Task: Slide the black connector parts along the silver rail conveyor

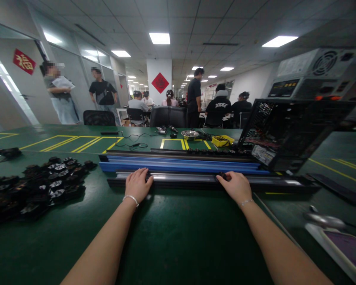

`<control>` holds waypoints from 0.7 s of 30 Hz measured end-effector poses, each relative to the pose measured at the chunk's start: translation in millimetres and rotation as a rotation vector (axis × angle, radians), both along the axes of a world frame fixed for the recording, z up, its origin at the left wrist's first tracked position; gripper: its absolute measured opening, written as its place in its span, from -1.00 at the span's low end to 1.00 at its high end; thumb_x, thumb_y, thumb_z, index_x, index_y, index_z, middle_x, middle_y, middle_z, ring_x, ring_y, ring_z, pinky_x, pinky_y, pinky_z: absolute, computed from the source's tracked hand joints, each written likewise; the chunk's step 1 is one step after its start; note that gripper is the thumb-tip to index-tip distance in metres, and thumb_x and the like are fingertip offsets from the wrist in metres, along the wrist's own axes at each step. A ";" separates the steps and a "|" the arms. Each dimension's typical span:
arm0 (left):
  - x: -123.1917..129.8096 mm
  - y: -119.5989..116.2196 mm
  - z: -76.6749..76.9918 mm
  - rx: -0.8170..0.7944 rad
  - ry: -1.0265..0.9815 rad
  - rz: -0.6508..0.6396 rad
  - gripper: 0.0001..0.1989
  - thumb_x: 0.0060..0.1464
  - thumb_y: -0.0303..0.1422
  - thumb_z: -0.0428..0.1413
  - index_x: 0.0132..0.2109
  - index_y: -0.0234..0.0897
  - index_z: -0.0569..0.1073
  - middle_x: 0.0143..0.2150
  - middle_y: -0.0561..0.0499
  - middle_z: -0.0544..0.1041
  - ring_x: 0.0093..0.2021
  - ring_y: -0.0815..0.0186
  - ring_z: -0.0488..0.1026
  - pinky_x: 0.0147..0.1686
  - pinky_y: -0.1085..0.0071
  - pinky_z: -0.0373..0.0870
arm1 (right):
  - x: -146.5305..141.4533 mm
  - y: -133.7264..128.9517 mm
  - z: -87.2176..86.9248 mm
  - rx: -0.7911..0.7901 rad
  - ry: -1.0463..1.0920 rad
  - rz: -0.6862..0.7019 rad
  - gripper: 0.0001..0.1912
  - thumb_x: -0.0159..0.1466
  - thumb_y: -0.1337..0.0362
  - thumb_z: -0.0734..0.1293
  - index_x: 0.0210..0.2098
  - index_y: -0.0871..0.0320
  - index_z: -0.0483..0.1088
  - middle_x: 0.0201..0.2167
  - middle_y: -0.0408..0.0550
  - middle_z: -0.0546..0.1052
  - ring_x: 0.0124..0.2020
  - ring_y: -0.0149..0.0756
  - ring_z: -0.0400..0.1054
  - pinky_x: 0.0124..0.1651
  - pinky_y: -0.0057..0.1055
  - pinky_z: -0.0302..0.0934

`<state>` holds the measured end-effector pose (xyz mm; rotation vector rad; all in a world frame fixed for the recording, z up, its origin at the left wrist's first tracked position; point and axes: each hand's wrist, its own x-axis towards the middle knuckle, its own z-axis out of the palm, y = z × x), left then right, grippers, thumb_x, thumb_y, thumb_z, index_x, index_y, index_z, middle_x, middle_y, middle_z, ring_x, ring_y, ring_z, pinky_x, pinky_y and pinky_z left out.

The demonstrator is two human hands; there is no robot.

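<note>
A long black rail [180,183] with a shiny grey channel lies across the green table, in front of a blue rail [184,165]. My left hand [138,183] rests on the left part of the black rail, its fingers bent over a small dark piece that is mostly hidden. Farther right on the same rail, my right hand [235,185] pinches a small black part [222,175] between thumb and fingers. A bracelet circles each wrist.
A heap of black parts [56,182] spreads at the left. An open computer case [290,130] stands at the right, near a phone-like device [341,245]. Behind the rails are a metal bowl [190,135] and a yellow tray [222,140]. Several people are beyond the table.
</note>
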<state>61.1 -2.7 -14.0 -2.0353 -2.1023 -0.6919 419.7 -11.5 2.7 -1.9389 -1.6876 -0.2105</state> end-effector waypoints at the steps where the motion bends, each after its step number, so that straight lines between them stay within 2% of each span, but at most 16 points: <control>1: 0.0 0.0 0.0 0.000 0.001 0.000 -0.53 0.09 -0.13 -0.17 0.09 -0.17 0.30 0.15 -0.01 0.31 0.16 0.23 0.17 0.15 0.20 0.00 | -0.1 0.0 -0.1 0.004 0.004 0.002 -0.60 0.06 -0.10 0.20 -0.50 0.12 0.35 -0.46 -0.03 0.45 -0.31 -0.17 0.28 -0.26 -0.28 0.08; 10: 1.5 -2.3 2.9 -0.007 0.009 -0.003 -0.53 0.10 -0.15 -0.17 0.09 -0.22 0.30 0.15 -0.02 0.32 0.16 0.23 0.17 0.16 0.19 -0.01 | -1.2 1.6 -1.4 -0.005 0.017 0.015 -0.61 0.05 -0.10 0.22 -0.48 0.12 0.36 -0.43 -0.03 0.46 -0.29 -0.18 0.27 -0.23 -0.29 0.10; 21: 1.1 -1.3 1.6 -0.012 0.003 0.000 -0.53 0.10 -0.13 -0.18 0.09 -0.19 0.30 0.15 -0.02 0.31 0.17 0.24 0.16 0.16 0.20 -0.02 | -3.6 1.1 -0.9 0.004 0.023 0.054 -0.60 0.06 -0.09 0.21 -0.47 0.12 0.38 -0.43 -0.04 0.46 -0.28 -0.18 0.28 -0.22 -0.29 0.11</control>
